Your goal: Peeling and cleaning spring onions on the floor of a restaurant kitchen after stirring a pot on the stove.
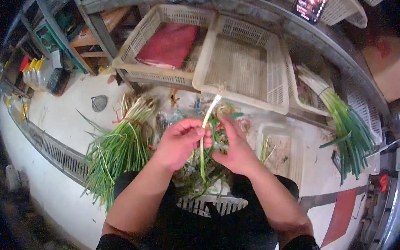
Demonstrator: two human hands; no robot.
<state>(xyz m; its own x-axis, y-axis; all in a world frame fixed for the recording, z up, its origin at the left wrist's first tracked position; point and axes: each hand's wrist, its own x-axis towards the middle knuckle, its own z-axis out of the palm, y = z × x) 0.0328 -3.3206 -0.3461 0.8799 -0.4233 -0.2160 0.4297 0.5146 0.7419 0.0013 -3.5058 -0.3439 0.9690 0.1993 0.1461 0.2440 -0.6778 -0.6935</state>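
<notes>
Between thumb and fingers, my left hand pinches one green onion upright, its white root end up and its green end hanging down. To the right of the stalk, my right hand has its fingers spread and holds nothing that I can see. Below both hands lies a heap of loose leaves and trimmings, partly hidden by my hands. A large tied bunch of thin green onions rests on the floor to my left.
Ahead stand a white plastic crate and another crate holding a red cloth. Thick scallions overhang a crate at right. A shallow basket sits near my right knee. A drain grate crosses the floor at left. A lit phone stands above.
</notes>
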